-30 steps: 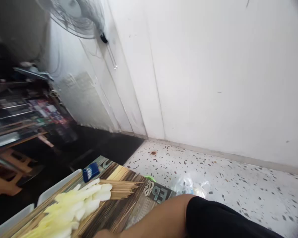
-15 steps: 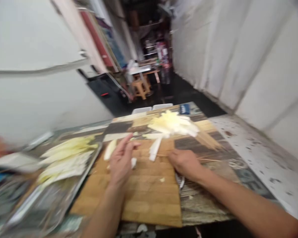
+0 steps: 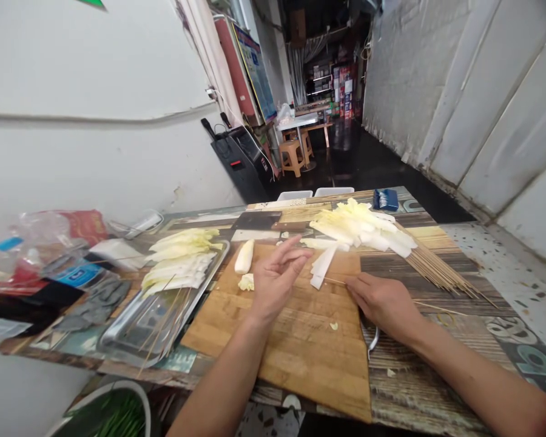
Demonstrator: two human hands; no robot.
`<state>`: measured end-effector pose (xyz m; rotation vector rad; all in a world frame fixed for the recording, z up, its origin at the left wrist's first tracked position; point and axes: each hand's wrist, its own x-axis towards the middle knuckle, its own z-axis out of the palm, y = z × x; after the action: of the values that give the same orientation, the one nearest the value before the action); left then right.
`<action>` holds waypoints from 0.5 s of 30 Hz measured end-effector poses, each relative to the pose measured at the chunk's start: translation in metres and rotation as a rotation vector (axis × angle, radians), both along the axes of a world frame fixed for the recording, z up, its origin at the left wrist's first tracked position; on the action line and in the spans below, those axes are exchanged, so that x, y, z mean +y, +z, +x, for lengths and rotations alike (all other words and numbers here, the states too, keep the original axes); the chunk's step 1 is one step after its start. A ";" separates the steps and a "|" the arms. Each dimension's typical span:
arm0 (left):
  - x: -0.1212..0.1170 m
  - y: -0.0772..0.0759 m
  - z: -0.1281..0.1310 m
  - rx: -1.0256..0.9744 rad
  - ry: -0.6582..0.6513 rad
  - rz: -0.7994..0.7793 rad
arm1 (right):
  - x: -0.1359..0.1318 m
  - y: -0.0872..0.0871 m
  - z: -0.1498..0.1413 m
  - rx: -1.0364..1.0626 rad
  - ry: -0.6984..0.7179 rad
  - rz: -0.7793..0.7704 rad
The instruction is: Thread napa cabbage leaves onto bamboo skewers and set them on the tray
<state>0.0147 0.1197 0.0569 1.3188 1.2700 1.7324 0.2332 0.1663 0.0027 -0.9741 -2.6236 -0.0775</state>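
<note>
My right hand (image 3: pixel 382 300) is closed around a thin bamboo skewer (image 3: pixel 335 280) at the right edge of the wooden cutting board (image 3: pixel 309 346). The skewer's front end reaches a pale strip of cabbage leaf (image 3: pixel 323 266) lying on the board; whether it pierces the strip I cannot tell. Just left of that strip, my left hand (image 3: pixel 279 276) hovers with its fingers stretched and nothing visible in them. A cabbage heart (image 3: pixel 244 256) and a small cut piece (image 3: pixel 246 282) rest on the board beyond the left hand.
Loose cabbage leaves (image 3: pixel 355 224) lie at the back over a bundle of skewers (image 3: pixel 441 267). Left of the board, a metal tray (image 3: pixel 118 340) holds skewered leaves (image 3: pixel 177 267). A cleaver (image 3: pixel 257 220), a blue box (image 3: pixel 386 199) and a grey glove (image 3: pixel 97 303) are on the table.
The camera view has swung left, so everything sits further right and looks sharper. Relative to the board, both hands and the cabbage strip stay in nearly the same places.
</note>
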 end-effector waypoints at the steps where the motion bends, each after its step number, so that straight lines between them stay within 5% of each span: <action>1: 0.000 0.001 0.000 0.003 -0.004 -0.005 | 0.000 0.000 0.000 0.001 0.001 0.003; 15: 0.001 -0.003 -0.003 -0.081 -0.015 -0.085 | 0.001 -0.001 0.001 -0.016 0.001 -0.003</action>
<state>0.0121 0.1203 0.0538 1.1954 1.2707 1.6843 0.2339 0.1669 0.0017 -0.9767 -2.6399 -0.0818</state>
